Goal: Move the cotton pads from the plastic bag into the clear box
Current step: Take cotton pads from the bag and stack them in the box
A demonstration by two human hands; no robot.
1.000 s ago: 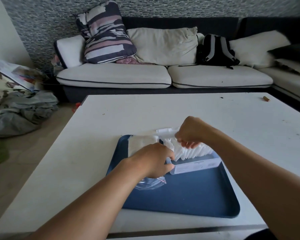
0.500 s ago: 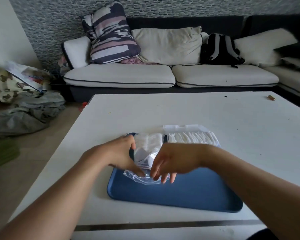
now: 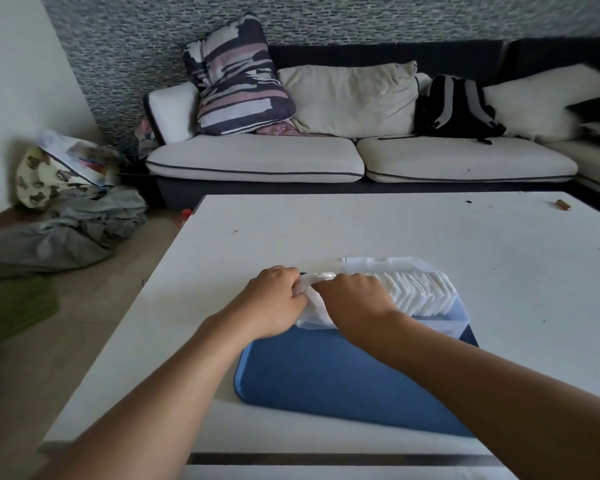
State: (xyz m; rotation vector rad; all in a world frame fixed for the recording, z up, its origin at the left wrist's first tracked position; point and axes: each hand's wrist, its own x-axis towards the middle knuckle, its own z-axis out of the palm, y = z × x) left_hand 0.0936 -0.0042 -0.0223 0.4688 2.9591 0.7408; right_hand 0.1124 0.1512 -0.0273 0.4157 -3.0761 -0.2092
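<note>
A blue tray (image 3: pixel 326 375) lies on the white table. At its far edge stands the clear box (image 3: pixel 458 320), filled with a row of white cotton pads (image 3: pixel 420 292); its lid lies open behind it. Left of the box sits the plastic bag (image 3: pixel 314 306) with white pads showing inside. My left hand (image 3: pixel 274 299) grips the bag's left side with curled fingers. My right hand (image 3: pixel 354 299) holds the bag's right side, close against the box's left end. Both hands hide most of the bag.
The white table (image 3: pixel 430 230) carries a small brown item (image 3: pixel 563 204) at the far right. A sofa (image 3: pixel 326 157) with cushions and a black backpack (image 3: pixel 458 105) stands behind. Grey cloth and bags (image 3: pixel 66 216) lie on the floor at the left.
Both hands moved from the near side of the bag, fingers spread, up onto the bag and closed on it. One second ago my right hand was at the pads in the box.
</note>
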